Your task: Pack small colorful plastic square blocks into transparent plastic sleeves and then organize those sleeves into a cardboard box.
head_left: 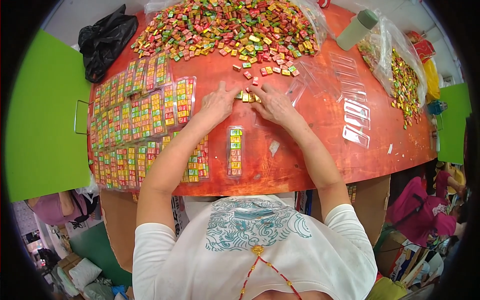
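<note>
Blocks (245, 97) beyond the filled tray (234, 152) are apparently being lined up between left hand (219, 104) and right hand (275, 105), fingers bent, pinch unclear; next calls for even end pressure.

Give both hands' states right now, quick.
Left hand: fingers at the left end of the block row; grip can't be told.
Right hand: fingers at its right end; grip can't be told.
</note>
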Action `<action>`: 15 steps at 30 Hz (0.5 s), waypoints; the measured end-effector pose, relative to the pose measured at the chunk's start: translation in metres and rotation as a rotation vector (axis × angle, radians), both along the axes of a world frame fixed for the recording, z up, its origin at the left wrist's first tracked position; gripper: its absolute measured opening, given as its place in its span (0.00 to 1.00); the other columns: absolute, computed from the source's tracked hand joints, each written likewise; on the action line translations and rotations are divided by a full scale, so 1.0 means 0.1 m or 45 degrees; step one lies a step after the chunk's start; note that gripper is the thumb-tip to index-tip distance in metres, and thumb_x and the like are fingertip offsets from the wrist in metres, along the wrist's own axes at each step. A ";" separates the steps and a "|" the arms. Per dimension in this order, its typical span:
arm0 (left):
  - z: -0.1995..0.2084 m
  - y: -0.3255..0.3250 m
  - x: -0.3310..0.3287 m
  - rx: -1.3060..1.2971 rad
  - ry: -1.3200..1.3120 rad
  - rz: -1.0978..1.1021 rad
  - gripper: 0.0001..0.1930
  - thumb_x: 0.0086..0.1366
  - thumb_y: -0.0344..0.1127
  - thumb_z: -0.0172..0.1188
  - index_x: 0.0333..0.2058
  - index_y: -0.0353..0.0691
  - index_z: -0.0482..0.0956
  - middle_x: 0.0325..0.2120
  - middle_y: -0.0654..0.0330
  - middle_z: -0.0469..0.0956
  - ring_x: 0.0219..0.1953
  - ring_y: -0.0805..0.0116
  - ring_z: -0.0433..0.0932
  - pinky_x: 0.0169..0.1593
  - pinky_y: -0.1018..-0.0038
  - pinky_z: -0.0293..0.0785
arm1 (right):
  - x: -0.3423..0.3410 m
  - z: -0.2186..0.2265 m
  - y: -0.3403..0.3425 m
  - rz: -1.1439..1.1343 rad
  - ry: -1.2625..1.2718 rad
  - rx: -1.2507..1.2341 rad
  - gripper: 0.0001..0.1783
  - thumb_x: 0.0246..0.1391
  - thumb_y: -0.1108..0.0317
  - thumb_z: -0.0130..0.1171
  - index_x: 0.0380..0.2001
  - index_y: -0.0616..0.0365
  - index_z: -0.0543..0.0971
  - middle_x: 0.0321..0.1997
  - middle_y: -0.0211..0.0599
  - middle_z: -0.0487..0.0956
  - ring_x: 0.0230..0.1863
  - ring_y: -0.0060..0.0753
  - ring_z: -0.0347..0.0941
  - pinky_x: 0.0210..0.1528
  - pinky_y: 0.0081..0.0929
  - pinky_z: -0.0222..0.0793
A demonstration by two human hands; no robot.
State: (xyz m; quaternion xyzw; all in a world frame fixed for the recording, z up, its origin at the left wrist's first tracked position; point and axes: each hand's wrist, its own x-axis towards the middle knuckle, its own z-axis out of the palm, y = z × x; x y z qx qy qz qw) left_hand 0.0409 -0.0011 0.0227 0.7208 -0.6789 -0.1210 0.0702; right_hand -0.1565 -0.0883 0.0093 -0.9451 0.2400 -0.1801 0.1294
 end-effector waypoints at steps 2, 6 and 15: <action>-0.06 0.01 0.03 -0.022 0.003 -0.013 0.23 0.64 0.32 0.51 0.57 0.60 0.68 0.43 0.44 0.68 0.36 0.40 0.80 0.35 0.48 0.78 | -0.10 0.10 0.10 -0.075 -0.019 0.081 0.25 0.54 0.61 0.61 0.55 0.54 0.71 0.37 0.45 0.73 0.39 0.51 0.74 0.41 0.45 0.69; -0.01 0.01 0.01 0.010 0.027 -0.028 0.21 0.64 0.32 0.50 0.56 0.56 0.68 0.45 0.44 0.68 0.37 0.39 0.80 0.36 0.47 0.78 | -0.42 0.23 0.36 -0.099 0.005 0.058 0.24 0.54 0.60 0.61 0.53 0.54 0.71 0.39 0.43 0.72 0.42 0.48 0.72 0.44 0.42 0.68; 0.02 0.06 0.06 0.000 0.101 -0.015 0.20 0.63 0.34 0.55 0.54 0.53 0.69 0.46 0.43 0.67 0.42 0.38 0.78 0.42 0.48 0.77 | -0.39 -0.03 0.52 -0.089 -0.061 -0.162 0.14 0.52 0.64 0.61 0.43 0.52 0.76 0.38 0.37 0.72 0.42 0.40 0.70 0.44 0.37 0.63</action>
